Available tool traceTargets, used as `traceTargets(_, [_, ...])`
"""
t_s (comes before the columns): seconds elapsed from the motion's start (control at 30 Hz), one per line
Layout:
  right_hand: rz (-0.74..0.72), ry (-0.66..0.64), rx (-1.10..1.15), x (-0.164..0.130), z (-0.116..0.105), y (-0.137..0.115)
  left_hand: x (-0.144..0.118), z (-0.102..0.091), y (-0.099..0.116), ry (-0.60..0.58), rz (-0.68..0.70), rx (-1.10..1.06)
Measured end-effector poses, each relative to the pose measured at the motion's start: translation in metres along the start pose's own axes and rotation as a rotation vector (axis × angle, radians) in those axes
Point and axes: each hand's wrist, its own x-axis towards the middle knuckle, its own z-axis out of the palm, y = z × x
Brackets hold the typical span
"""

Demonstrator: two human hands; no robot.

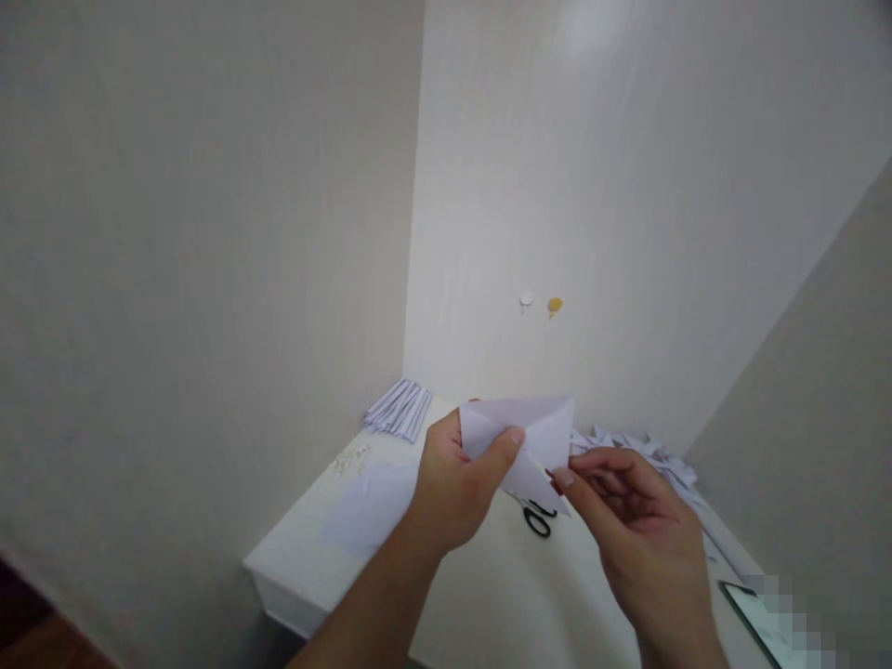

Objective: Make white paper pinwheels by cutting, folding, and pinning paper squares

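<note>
A white sheet of paper [540,423] with creases and a slit running to its lower right is held up above the table. My left hand [464,483] grips it from the left, thumb pressed flat near its middle and fingers behind. At its right edge, my right hand [631,520] pinches the paper between thumb and forefinger; the other fingers are curled in. Below the paper, black-handled scissors [538,522] lie on the white table [502,590], their blades partly hidden.
Rolled paper sticks [400,409] lie at the back left, near small white pieces [350,459] and flat paper sheets [369,502]. Folded paper pieces [655,451] are heaped along the right. A dark-edged device [756,613] rests front right. Two hooks [555,305] are on the wall.
</note>
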Motion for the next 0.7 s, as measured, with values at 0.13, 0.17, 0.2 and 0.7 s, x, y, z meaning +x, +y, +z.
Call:
traceTargets(0.13, [0.038,-0.004,0.018,-0.035,0.011,0.001,-0.034,-0.019,0.004,0.062,-0.083,-0.049])
traceTargets(0.17, [0.045,-0.010,0.019,-0.042,0.013,0.001,-0.041,-0.023,0.005,0.079,-0.089,-0.057])
traceTargets(0.2, [0.060,-0.020,0.015,-0.048,0.016,0.001,-0.047,-0.028,0.007,0.087,-0.091,-0.057])
traceTargets(0.7, [0.093,-0.179,-0.016,-0.094,0.039,-0.036,-0.087,-0.065,0.031,0.120,-0.112,-0.071])
